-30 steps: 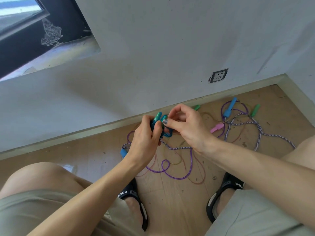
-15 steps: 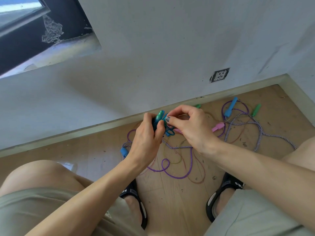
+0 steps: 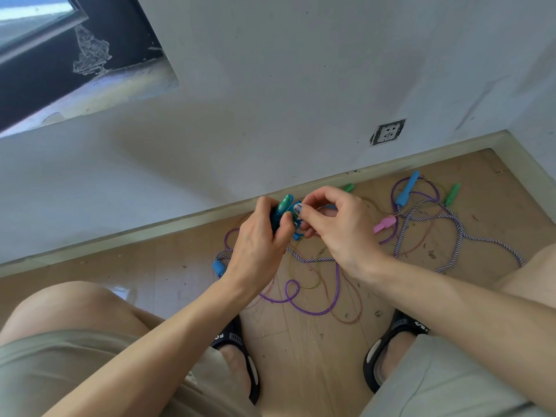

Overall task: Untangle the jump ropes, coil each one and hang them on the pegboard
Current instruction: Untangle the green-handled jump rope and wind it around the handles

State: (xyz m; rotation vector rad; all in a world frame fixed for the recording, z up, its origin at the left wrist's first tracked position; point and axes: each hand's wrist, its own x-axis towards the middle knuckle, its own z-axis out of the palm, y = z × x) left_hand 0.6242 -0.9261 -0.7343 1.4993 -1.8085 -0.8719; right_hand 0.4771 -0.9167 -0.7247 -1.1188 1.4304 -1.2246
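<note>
My left hand grips a small coiled blue rope bundle with a teal-green handle sticking out of its top. My right hand pinches the blue cord beside it with thumb and fingers. On the wooden floor beneath lie tangled ropes: a purple plastic rope, a purple-and-white braided rope, and thin reddish and yellow cords. Loose handles lie among them: a pink one, blue ones, and green ones.
I crouch facing a white wall with a baseboard and a wall socket. My knees and black sandals frame the ropes. A dark window opening sits at the upper left. No pegboard is in view.
Both hands stay close together over the tangle, drifting slightly right. My right fingers have shifted a little on the blue cord next to the bundle.
</note>
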